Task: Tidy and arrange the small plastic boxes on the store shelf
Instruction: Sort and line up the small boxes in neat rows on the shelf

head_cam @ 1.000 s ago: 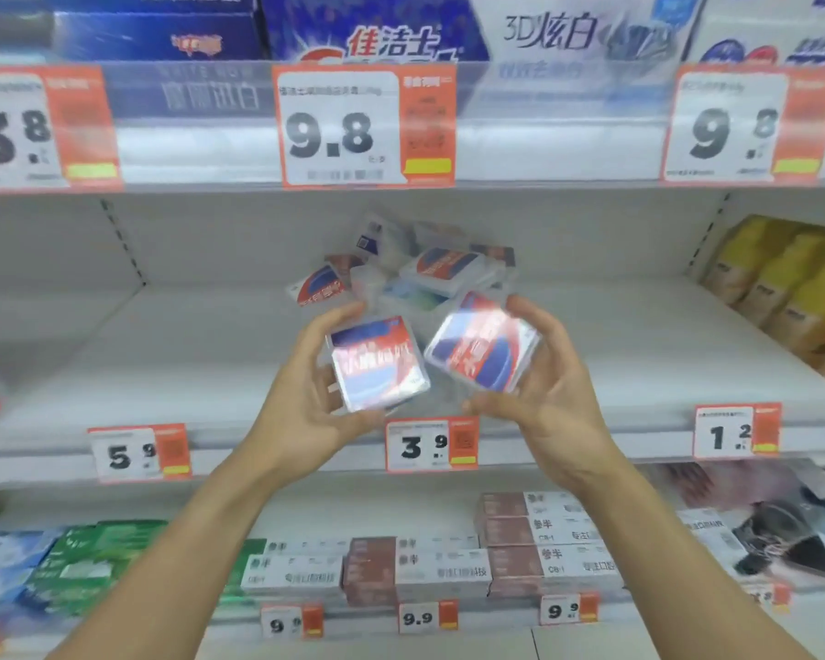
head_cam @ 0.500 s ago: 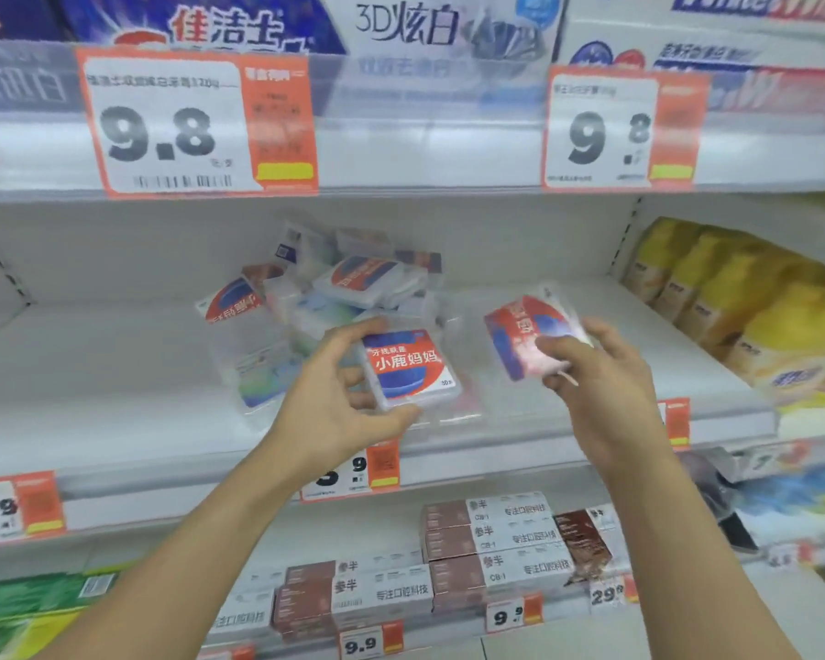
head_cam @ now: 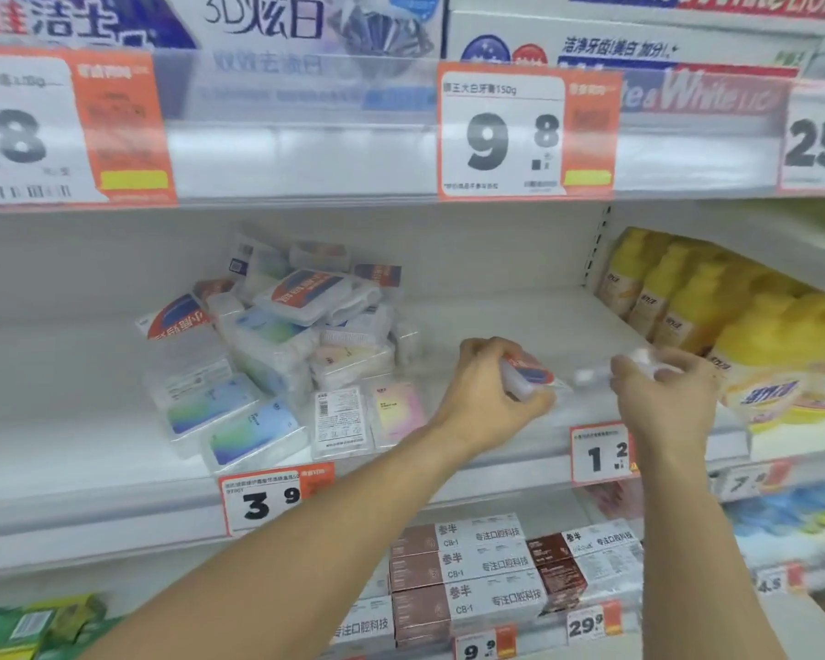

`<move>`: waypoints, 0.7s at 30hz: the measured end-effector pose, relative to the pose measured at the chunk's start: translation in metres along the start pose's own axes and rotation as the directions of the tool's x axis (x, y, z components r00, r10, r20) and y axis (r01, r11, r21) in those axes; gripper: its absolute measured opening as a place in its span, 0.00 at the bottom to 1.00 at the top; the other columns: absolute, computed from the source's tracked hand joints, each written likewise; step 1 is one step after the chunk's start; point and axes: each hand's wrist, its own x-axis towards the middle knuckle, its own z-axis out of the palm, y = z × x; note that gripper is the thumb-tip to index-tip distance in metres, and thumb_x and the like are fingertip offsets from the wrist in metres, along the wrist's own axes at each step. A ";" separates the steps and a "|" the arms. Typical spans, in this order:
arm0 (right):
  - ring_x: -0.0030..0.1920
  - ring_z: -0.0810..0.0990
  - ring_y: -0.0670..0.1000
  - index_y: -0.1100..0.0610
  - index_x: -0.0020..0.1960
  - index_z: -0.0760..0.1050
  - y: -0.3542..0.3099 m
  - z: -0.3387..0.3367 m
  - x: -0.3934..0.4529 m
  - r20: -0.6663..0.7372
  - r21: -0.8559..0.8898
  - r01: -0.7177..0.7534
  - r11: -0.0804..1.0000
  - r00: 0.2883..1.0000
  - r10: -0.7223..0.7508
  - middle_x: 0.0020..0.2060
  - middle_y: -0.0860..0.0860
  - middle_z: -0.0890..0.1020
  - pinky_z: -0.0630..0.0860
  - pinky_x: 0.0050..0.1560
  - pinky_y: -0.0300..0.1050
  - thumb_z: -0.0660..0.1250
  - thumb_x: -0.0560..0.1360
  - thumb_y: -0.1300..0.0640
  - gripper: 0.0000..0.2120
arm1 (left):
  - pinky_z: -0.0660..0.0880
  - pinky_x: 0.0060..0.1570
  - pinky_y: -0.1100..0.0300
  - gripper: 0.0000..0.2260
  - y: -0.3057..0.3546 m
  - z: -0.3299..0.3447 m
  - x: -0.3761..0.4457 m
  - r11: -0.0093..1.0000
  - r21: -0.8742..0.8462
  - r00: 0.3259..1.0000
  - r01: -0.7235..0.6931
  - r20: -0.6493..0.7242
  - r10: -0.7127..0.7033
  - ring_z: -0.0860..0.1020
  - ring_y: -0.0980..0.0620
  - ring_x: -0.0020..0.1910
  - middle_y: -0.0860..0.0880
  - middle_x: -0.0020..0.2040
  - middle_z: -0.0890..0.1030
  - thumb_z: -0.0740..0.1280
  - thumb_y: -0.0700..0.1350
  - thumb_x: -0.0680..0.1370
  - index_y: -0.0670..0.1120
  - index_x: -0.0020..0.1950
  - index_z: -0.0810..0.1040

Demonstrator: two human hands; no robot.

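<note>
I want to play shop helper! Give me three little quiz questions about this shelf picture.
1. True or false: the left hand holds a small box.
2. The messy pile of boxes lies on which side of the hands? A) left B) right C) the shelf below
3. What number is on the price tag under the right hand?

Key: 1 true. 2 A. 3 1.2.
</note>
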 end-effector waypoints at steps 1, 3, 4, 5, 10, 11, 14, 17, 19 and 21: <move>0.56 0.82 0.59 0.47 0.56 0.72 -0.001 -0.003 0.001 0.008 -0.029 0.016 0.999 1.000 -0.015 0.59 0.57 0.78 0.77 0.59 0.61 0.70 0.65 0.45 0.21 | 0.76 0.53 0.68 0.15 -0.003 0.008 0.003 0.999 0.047 0.999 -0.015 0.029 0.014 0.76 0.62 0.48 0.53 0.56 0.69 0.76 0.52 0.68 0.57 0.48 0.74; 0.53 0.83 0.59 0.49 0.50 0.77 -0.003 -0.010 0.005 -0.008 -0.065 0.045 0.997 0.999 -0.046 0.53 0.55 0.82 0.77 0.58 0.60 0.70 0.67 0.49 0.13 | 0.74 0.58 0.58 0.23 -0.006 0.018 0.009 0.972 0.228 0.993 -0.058 0.115 0.032 0.76 0.54 0.54 0.50 0.56 0.73 0.74 0.61 0.67 0.53 0.57 0.76; 0.51 0.83 0.58 0.49 0.49 0.79 -0.004 -0.014 0.007 -0.010 -0.072 0.063 0.995 0.998 -0.064 0.50 0.55 0.83 0.78 0.58 0.58 0.70 0.68 0.51 0.10 | 0.73 0.60 0.53 0.27 -0.007 0.021 0.011 0.940 0.332 0.984 -0.082 0.176 0.024 0.75 0.50 0.57 0.49 0.57 0.74 0.70 0.66 0.67 0.54 0.61 0.74; 0.51 0.82 0.57 0.51 0.49 0.80 -0.006 -0.019 0.008 -0.013 -0.084 0.084 0.993 0.996 -0.086 0.49 0.55 0.83 0.77 0.57 0.55 0.70 0.70 0.53 0.09 | 0.71 0.62 0.50 0.30 -0.007 0.021 0.013 0.898 0.428 0.970 -0.104 0.243 -0.004 0.73 0.47 0.60 0.48 0.60 0.75 0.66 0.69 0.68 0.55 0.65 0.72; 0.45 0.81 0.52 0.56 0.50 0.81 -0.015 -0.031 0.003 -0.034 -0.080 0.179 0.981 0.983 -0.182 0.40 0.50 0.82 0.70 0.46 0.41 0.69 0.74 0.58 0.05 | 0.52 0.75 0.43 0.33 -0.001 0.001 0.010 0.866 0.492 0.879 -0.090 0.447 -0.162 0.51 0.42 0.78 0.44 0.79 0.56 0.56 0.70 0.75 0.59 0.77 0.57; 0.44 0.81 0.51 0.56 0.49 0.81 -0.018 -0.031 -0.001 -0.029 -0.074 0.208 0.975 0.977 -0.210 0.39 0.49 0.82 0.71 0.45 0.41 0.69 0.74 0.59 0.05 | 0.54 0.75 0.45 0.32 -0.001 -0.006 0.007 0.882 0.460 0.908 -0.107 0.407 -0.102 0.53 0.43 0.78 0.44 0.78 0.58 0.57 0.68 0.76 0.57 0.77 0.58; 0.42 0.81 0.46 0.56 0.48 0.81 -0.022 -0.016 -0.013 -0.014 -0.039 0.235 0.971 0.972 -0.236 0.39 0.46 0.82 0.74 0.43 0.37 0.68 0.74 0.60 0.05 | 0.67 0.66 0.53 0.23 -0.001 -0.045 -0.005 0.885 0.423 0.976 -0.193 0.172 0.131 0.71 0.48 0.67 0.47 0.67 0.75 0.62 0.57 0.76 0.49 0.68 0.73; 0.38 0.81 0.46 0.57 0.46 0.82 -0.027 0.024 -0.036 0.096 0.031 0.285 0.958 0.953 -0.286 0.36 0.46 0.83 0.79 0.44 0.42 0.69 0.72 0.60 0.04 | 0.70 0.53 0.60 0.09 -0.005 -0.097 -0.016 0.836 0.503 0.953 -0.218 -0.073 0.293 0.77 0.48 0.52 0.48 0.51 0.82 0.65 0.48 0.75 0.46 0.51 0.81; 0.36 0.81 0.45 0.55 0.44 0.81 -0.030 0.058 -0.059 0.247 0.059 0.367 0.928 0.896 -0.370 0.35 0.45 0.83 0.79 0.42 0.42 0.70 0.71 0.59 0.03 | 0.67 0.50 0.61 0.06 -0.016 -0.133 -0.022 0.842 0.510 0.909 -0.178 -0.243 0.339 0.77 0.46 0.50 0.47 0.48 0.82 0.66 0.44 0.74 0.46 0.47 0.81; 0.37 0.80 0.43 0.54 0.46 0.80 -0.033 0.088 -0.083 0.413 0.084 0.445 0.892 0.799 -0.438 0.38 0.45 0.83 0.77 0.41 0.37 0.71 0.72 0.59 0.04 | 0.66 0.51 0.61 0.11 -0.034 -0.164 -0.026 0.874 0.482 0.888 -0.065 -0.372 0.271 0.75 0.45 0.56 0.46 0.54 0.80 0.64 0.46 0.74 0.46 0.53 0.80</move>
